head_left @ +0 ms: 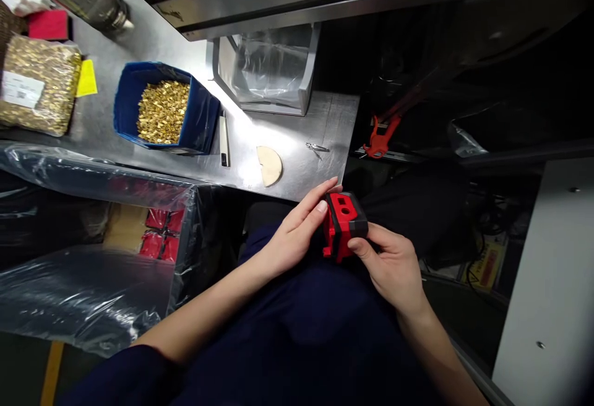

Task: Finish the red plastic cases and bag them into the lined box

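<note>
A red and black plastic housing [344, 223] with a square and a round hole in its red face is held between my hands, above my lap at the table's front edge. My left hand [301, 223] presses against its left side, thumb and fingers along the edge. My right hand [390, 263] grips its right side, with the thumb on the near face and the fingers partly hidden behind it. On the table close by lie a half-round pale piece [270, 166] and a few small metal pins [318, 147].
A blue bin [197, 118] of small brass parts stands left on the metal table [297, 177], beside a white-handled cutter [224, 140]. Behind is a grey bin [304, 87] with a plastic liner. A lined box [185, 239] holds red parts. An orange tool [380, 137] hangs right.
</note>
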Demonstrator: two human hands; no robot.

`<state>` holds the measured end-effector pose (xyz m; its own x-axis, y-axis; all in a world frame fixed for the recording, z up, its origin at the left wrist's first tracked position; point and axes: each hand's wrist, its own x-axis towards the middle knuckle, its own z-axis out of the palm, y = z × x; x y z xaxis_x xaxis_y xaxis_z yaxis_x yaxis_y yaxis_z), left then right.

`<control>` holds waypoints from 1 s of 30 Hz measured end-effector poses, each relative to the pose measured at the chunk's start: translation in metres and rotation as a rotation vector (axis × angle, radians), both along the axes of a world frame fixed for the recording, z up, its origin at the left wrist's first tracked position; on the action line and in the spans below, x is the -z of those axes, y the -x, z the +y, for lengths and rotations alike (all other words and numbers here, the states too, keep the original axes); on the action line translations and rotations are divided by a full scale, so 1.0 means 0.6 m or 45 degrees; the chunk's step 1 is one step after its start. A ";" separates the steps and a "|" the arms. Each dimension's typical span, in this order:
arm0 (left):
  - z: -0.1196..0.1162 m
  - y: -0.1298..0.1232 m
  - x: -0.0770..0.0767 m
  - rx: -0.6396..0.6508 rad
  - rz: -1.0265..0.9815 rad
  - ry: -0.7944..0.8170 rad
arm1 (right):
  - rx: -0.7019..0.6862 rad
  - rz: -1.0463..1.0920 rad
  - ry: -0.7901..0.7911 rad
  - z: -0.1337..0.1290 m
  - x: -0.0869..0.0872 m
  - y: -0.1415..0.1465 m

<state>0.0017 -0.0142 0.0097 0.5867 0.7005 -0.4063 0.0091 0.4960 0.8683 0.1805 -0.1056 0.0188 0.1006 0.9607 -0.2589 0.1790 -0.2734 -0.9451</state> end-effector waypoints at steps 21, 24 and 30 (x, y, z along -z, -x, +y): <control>0.003 -0.010 -0.010 0.001 0.005 -0.092 | -0.056 -0.134 0.153 0.009 -0.023 0.000; 0.003 -0.007 -0.009 0.023 0.048 -0.185 | 0.027 -0.132 0.331 0.013 -0.017 -0.005; 0.007 -0.019 0.001 -0.129 0.071 0.352 | -0.002 0.396 0.417 0.028 -0.009 -0.005</control>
<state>0.0130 -0.0100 0.0089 0.4912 0.6127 -0.6191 -0.0085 0.7141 0.7000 0.1836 -0.0890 0.0245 -0.0318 0.8230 -0.5672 -0.0992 -0.5673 -0.8175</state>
